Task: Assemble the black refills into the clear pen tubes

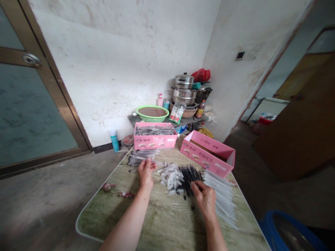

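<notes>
My left hand [146, 176] is at the right end of a stack of grey-white pens [140, 157], fingers closed on what looks like one pale pen. My right hand [204, 197] is pinched at the near edge of a heap of black pen refills [190, 176]; its fingertips partly hide what they grip. Between the hands is a heap of small whitish translucent pen caps [171, 176]. To the right of my right hand lie long clear pen barrels [221, 197], side by side.
A pink box [155, 142] full of pens stands at the table's [167, 223] far edge, a second pink box [206, 158] to its right. Behind them are a green basin [152, 118], stacked pots [184, 94] and bottles. A blue tub [270, 230] sits at the lower right.
</notes>
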A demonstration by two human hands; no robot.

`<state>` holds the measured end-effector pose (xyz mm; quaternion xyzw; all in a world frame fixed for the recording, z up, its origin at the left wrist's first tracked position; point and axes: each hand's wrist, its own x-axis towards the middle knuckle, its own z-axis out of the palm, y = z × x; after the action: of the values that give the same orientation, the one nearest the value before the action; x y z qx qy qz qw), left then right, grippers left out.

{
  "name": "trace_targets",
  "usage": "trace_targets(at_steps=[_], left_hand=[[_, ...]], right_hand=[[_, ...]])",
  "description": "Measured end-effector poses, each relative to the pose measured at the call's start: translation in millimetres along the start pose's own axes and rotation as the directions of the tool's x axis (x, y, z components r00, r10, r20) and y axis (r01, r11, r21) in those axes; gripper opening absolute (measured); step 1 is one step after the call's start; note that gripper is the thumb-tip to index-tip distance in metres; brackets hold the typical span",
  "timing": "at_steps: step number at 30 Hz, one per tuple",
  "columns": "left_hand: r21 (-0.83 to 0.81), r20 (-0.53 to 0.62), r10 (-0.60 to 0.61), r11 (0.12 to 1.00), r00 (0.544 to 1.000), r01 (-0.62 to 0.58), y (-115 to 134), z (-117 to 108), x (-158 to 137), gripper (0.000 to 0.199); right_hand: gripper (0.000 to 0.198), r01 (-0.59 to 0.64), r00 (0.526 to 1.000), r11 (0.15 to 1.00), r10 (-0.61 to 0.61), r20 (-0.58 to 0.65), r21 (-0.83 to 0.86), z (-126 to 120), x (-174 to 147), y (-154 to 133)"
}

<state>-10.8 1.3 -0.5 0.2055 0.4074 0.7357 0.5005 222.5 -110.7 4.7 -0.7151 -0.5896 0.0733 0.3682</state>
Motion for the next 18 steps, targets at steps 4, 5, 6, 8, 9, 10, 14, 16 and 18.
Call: trace_targets(at_steps=[4,5,6,8,9,10,14,16,18], left_hand=[[0.041,0.219,-0.068,0.997,0.973,0.060,1,5,-10,0.048],[0.070,0.304,-0.102,0.994,0.947,0.085,0,7,-15,0.046],[0.101,0.385,-0.139,0.989,0.912,0.108,0,10,-20,0.045],[0.160,0.520,-0.211,0.976,0.828,0.149,-1,13,-29,0.044],[0.185,0.571,-0.240,0.969,0.785,0.162,-1,14,-33,0.043],[0.208,0.613,-0.264,0.963,0.745,0.171,-1,15,-35,0.043],[0.262,0.692,-0.302,0.951,0.655,0.161,-3,15,-40,0.040],[0.281,0.706,-0.310,0.948,0.637,0.150,-4,14,-41,0.040],[0.311,0.727,-0.330,0.940,0.602,0.139,-5,14,-41,0.040]], right_hand=[[0.039,-0.066,0.998,0.975,0.062,-0.028,-0.214,-1,1,5],[0.042,-0.065,0.997,0.979,0.059,-0.041,-0.194,0,1,4],[0.046,-0.057,0.997,0.988,0.049,-0.054,-0.145,1,0,1],[0.052,-0.010,0.998,1.000,0.009,-0.066,-0.004,4,-2,-6],[0.053,0.024,0.998,0.998,-0.021,-0.058,0.064,6,-4,-10],[0.053,0.059,0.998,0.991,-0.054,-0.042,0.119,8,-5,-14],[0.046,0.145,0.985,0.965,-0.162,0.062,0.220,13,-8,-30],[0.043,0.157,0.975,0.957,-0.189,0.118,0.243,15,-9,-34],[0.041,0.156,0.965,0.948,-0.206,0.164,0.278,16,-10,-36]])
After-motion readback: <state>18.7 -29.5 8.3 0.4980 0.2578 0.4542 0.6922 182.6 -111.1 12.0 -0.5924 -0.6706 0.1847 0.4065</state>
